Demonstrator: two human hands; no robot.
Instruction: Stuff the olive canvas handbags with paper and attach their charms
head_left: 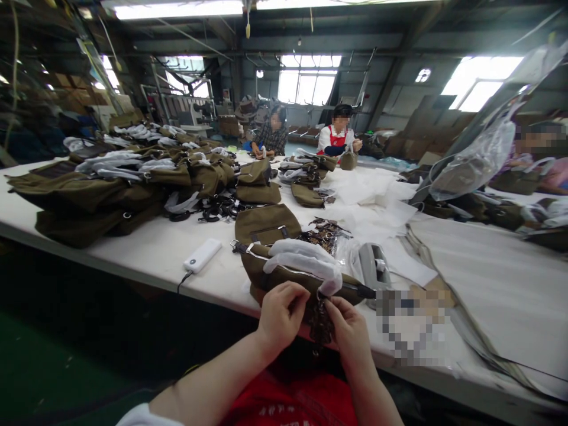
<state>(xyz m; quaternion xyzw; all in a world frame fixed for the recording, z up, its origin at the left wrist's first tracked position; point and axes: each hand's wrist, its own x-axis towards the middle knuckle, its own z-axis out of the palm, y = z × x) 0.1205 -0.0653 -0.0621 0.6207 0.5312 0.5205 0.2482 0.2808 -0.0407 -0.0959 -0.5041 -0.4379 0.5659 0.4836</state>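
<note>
An olive-green handbag (275, 278) lies on the table edge in front of me, its flap folded back and its zip visible. White wrapping (306, 257) covers its handle. A dark brown patterned charm (320, 325) hangs at the bag's near side, below the handle's end. My right hand (348, 322) pinches at the top of this charm. Just left of it, my left hand (284, 310) is closed, thumb against fingertips; whatever it holds is too small to make out. More patterned charms (326, 234) lie in a pile behind the bag.
Olive bags (97, 189) are heaped at the left, with black straps (219, 208) beside them. A white power bank (203, 255) with a cable lies left of my bag. To the right stands a grey tape dispenser (374, 266). Several people work across the table.
</note>
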